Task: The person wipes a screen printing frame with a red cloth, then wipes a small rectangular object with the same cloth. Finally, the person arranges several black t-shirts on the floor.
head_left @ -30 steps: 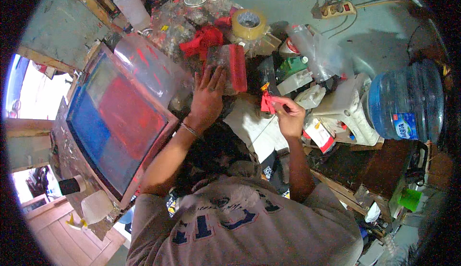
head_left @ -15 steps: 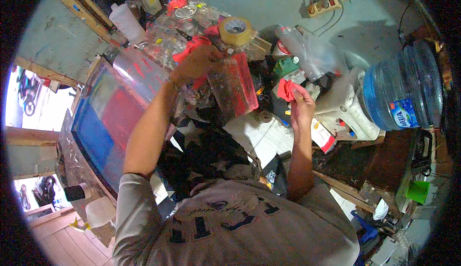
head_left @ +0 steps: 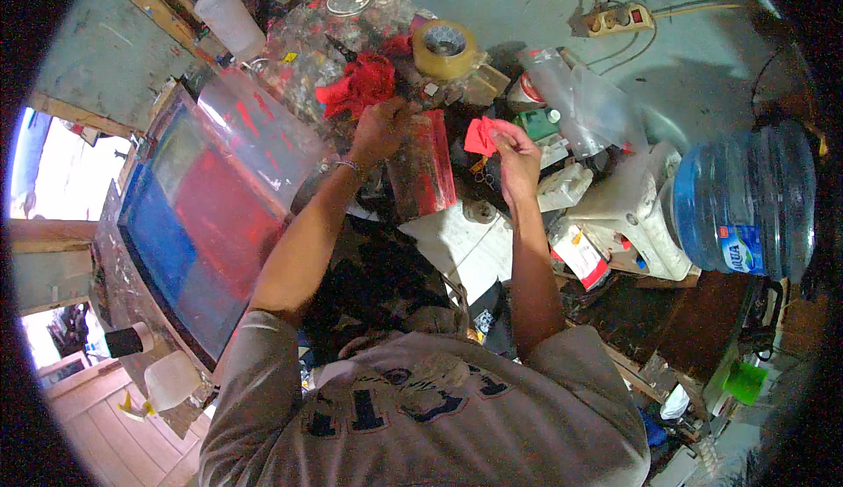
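My left hand [head_left: 383,131] is closed at the upper left edge of a flat, see-through panel smeared with red paint [head_left: 427,166]; its fingertips are partly hidden. My right hand [head_left: 518,151] pinches a small folded red cloth [head_left: 480,137] just right of the panel. Beyond my left hand, a crumpled red rag [head_left: 360,85] lies on the paint-stained tabletop [head_left: 294,48]. A large roll of clear tape [head_left: 443,48] rests above the panel.
To the left leans a framed screen [head_left: 211,215] with blue and red areas, a clear red-streaked sheet [head_left: 263,136] beside it. On the right are a white stool [head_left: 637,206] and a big blue water bottle [head_left: 745,197]. A power strip [head_left: 620,19] hangs on the wall.
My right hand has brought the red cloth leftward, closer to the panel. The panel now stands more upright in view, and my left hand has come down off the red rag area. The view has shifted slightly.
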Motion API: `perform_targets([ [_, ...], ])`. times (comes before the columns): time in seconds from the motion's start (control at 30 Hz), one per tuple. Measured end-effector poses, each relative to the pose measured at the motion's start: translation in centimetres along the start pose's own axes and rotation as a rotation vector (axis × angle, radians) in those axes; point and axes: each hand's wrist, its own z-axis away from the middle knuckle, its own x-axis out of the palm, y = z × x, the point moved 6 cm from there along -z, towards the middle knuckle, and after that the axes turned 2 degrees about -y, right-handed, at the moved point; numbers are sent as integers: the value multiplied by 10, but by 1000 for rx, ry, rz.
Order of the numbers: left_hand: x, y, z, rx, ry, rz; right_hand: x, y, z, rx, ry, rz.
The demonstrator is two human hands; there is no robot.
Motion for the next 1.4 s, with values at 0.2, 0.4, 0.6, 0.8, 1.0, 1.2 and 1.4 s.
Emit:
perform_targets([
  [0.2,4,11,0,12,44,-229,62,-35,-18,-536,-41,532],
  [0.4,7,1,-5,-66,102,-250,91,-13,-8,-635,-127,719],
  [0.6,5,7,-2,-165,104,-279,71,2,30,-580,-223,701],
  [0.8,3,13,-6,-108,71,-227,71,2,17,-667,-161,796],
  [1.0,5,5,-5,-165,36,-254,86,-6,-6,-610,-127,682],
  [1.2,3,17,-4,-147,-17,-320,50,26,55,-433,-269,609],
  [1.4,7,-3,-9,-186,65,-285,58,-22,30,-469,-208,596],
])
